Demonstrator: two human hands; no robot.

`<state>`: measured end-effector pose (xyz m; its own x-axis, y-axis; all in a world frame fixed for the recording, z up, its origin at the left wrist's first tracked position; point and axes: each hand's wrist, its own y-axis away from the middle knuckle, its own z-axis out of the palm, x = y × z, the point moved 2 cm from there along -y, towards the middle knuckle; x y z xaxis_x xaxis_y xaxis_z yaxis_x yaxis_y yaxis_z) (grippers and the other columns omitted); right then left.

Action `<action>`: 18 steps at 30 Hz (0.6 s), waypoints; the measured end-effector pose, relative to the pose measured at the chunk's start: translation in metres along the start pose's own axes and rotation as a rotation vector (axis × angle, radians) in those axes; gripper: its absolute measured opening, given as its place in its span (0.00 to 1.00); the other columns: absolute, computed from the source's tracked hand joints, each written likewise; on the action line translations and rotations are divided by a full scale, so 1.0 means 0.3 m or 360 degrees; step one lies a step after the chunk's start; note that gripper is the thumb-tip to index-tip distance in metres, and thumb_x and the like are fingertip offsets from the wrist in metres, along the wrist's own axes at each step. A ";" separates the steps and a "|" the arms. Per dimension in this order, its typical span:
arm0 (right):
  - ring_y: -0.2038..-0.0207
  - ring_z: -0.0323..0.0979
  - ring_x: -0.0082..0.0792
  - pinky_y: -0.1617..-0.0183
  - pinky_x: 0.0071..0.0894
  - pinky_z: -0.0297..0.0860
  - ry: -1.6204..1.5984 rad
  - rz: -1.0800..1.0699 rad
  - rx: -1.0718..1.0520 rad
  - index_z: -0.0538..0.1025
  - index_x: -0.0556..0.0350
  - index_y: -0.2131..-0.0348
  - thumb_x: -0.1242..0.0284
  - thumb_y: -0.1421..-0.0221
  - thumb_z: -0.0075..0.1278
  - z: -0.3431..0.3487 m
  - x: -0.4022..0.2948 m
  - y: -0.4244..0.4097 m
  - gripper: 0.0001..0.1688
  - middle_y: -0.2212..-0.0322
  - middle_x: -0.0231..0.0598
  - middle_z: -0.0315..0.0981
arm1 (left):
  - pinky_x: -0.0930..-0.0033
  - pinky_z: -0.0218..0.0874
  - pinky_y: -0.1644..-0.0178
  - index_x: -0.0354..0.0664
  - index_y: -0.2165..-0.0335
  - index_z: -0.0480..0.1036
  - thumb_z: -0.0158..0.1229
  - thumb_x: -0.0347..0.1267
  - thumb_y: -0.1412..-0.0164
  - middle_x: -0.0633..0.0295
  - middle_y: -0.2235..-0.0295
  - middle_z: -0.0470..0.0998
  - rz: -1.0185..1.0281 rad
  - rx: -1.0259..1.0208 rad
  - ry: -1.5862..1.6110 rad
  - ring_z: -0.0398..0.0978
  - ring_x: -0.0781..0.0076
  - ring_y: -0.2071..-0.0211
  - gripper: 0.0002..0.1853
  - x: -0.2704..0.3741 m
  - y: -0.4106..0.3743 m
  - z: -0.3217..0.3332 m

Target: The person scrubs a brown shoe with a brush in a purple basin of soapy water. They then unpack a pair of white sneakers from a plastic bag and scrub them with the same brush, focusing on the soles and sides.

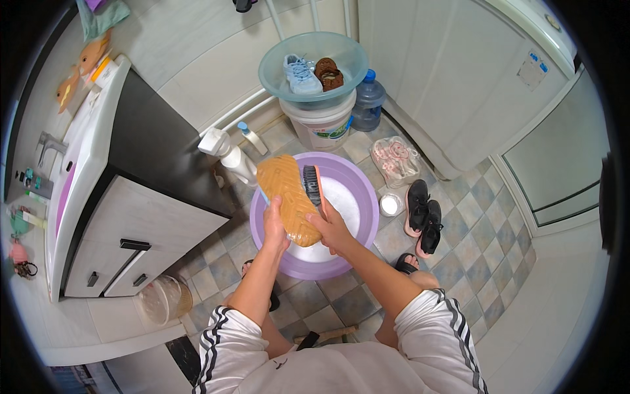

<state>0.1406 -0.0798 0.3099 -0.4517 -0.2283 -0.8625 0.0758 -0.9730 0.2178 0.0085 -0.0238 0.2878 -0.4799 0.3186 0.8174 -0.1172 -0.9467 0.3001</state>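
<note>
A shoe with a tan rubber sole (288, 199) is held sole up over a purple plastic basin (365, 231). My left hand (275, 226) grips the shoe at its left edge. In my right hand (332, 229) is a scrub brush (314, 186) with dark bristles and an orange-pink back. The bristles face the right side of the shoe, and my right thumb rests on the sole. The shoe's upper is mostly hidden beneath the sole; a bit of light blue shows at its left edge. White suds (339, 197) lie in the basin.
Behind the basin, a teal tub (268, 74) with two shoes sits on a white bucket (315, 125). Black sneakers (423, 216), bagged pink-and-white shoes (395, 160) and a small white-filled container (391, 204) stand at right. Bottles (236, 160) and a vanity cabinet (142, 216) are at left.
</note>
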 end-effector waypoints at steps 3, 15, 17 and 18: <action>0.52 0.64 0.25 0.48 0.26 0.60 -0.0037 -0.0006 -0.0024 0.55 0.59 0.44 0.77 0.48 0.45 0.007 0.001 0.007 0.32 0.53 0.38 0.63 | 0.66 0.63 0.55 0.33 0.54 0.63 0.46 0.40 0.41 0.55 0.59 0.71 0.0001 0.0017 -0.0116 0.71 0.65 0.59 0.23 0.005 -0.004 -0.020; 0.70 0.71 0.52 0.66 0.42 0.68 0.1582 -0.0428 0.0457 0.54 0.45 0.41 0.70 0.44 0.38 -0.057 -0.008 0.011 0.31 0.69 0.54 0.69 | 0.68 0.62 0.54 0.32 0.53 0.63 0.57 0.26 0.53 0.56 0.59 0.72 0.0074 -0.0300 -0.0781 0.71 0.68 0.59 0.26 0.067 -0.021 -0.056; 0.74 0.71 0.49 0.71 0.44 0.68 0.2055 -0.0538 0.0415 0.54 0.39 0.41 0.72 0.46 0.40 -0.020 -0.011 0.036 0.33 0.76 0.49 0.68 | 0.68 0.62 0.55 0.32 0.54 0.64 0.57 0.26 0.53 0.56 0.60 0.72 -0.0008 -0.0266 -0.0787 0.71 0.68 0.60 0.25 0.063 -0.032 -0.066; 0.76 0.71 0.49 0.73 0.44 0.68 0.2122 -0.0616 0.0333 0.54 0.40 0.41 0.73 0.47 0.40 -0.007 -0.001 0.040 0.34 0.77 0.48 0.68 | 0.68 0.63 0.56 0.32 0.54 0.65 0.56 0.26 0.53 0.56 0.61 0.73 -0.0055 -0.0244 -0.0794 0.71 0.68 0.61 0.24 0.061 -0.030 -0.070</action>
<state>0.1434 -0.0914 0.3118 0.7677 0.0755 -0.6364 -0.0429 -0.9848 -0.1686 -0.0174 -0.0104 0.2896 -0.0053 0.2984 0.9544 -0.2696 -0.9195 0.2860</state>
